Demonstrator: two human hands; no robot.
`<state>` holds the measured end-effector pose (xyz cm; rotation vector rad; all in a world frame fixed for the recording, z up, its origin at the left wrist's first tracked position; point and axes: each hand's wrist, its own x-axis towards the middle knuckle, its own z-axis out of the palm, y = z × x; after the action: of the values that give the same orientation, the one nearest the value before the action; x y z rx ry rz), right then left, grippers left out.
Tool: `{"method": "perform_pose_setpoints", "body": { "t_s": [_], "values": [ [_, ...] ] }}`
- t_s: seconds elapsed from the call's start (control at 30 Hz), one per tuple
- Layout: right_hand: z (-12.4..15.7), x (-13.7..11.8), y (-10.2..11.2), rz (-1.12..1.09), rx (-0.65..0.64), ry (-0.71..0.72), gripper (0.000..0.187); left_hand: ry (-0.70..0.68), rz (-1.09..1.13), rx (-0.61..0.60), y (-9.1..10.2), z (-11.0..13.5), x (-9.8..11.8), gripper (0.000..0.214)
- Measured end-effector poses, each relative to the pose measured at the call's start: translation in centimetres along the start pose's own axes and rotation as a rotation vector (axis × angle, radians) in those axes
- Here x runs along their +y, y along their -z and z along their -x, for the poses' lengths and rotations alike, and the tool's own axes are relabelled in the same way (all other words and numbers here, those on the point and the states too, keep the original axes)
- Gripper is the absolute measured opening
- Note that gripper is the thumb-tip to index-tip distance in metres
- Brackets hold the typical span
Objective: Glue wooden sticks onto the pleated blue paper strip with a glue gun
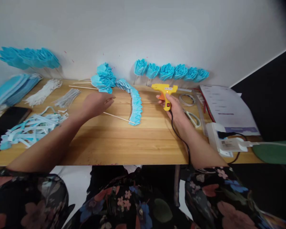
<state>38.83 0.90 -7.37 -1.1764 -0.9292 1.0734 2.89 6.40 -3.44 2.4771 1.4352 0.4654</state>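
My right hand [173, 108] is closed round the handle of a yellow glue gun [165, 90], which stands upright on the wooden table [124, 140] with its nozzle pointing left. My left hand [96, 103] lies on the table with its fingers stretched out towards a thin wooden stick [118, 118] and a curved chain of folded blue paper [134, 101]. A blue paper flower [104, 79] sits just beyond its fingertips. I cannot tell whether the fingers pinch the stick.
A row of blue paper flowers [169, 71] leans on the wall. At the left lie blue masks [11, 87], white elastic strips [44, 92], cut blue scraps [30, 127] and a black phone [4, 122]. Scissors [193, 117], papers [226, 106] and a power strip [222, 141] are at the right.
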Motion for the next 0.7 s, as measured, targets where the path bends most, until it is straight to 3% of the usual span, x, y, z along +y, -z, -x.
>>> {"method": "perform_pose_setpoints", "body": {
  "t_s": [0.13, 0.23, 0.4, 0.53, 0.7],
  "values": [
    [0.4, 0.1, 0.3, -0.021, 0.02, -0.007, 0.038, 0.043, 0.194, -0.035, -2.2, -2.6, 1.3, 0.048],
    [0.4, 0.1, 0.5, -0.028, 0.008, -0.019, 0.041, 0.075, 0.332, 0.018, -3.0, -4.5, 2.0, 0.056],
    [0.3, 0.2, 0.6, -0.076, -0.053, -0.024, 0.039, -0.009, -0.049, 0.134, -2.3, -7.4, 3.0, 0.047],
    [0.3, 0.2, 0.8, -0.067, -0.077, -0.024, 0.039, -0.061, -0.227, 0.067, -1.9, -8.8, 3.5, 0.037],
    [0.2, 0.1, 0.8, -0.059, -0.066, -0.032, 0.037, -0.079, -0.323, 0.067, -2.8, -9.8, 4.0, 0.03]
  ]
}}
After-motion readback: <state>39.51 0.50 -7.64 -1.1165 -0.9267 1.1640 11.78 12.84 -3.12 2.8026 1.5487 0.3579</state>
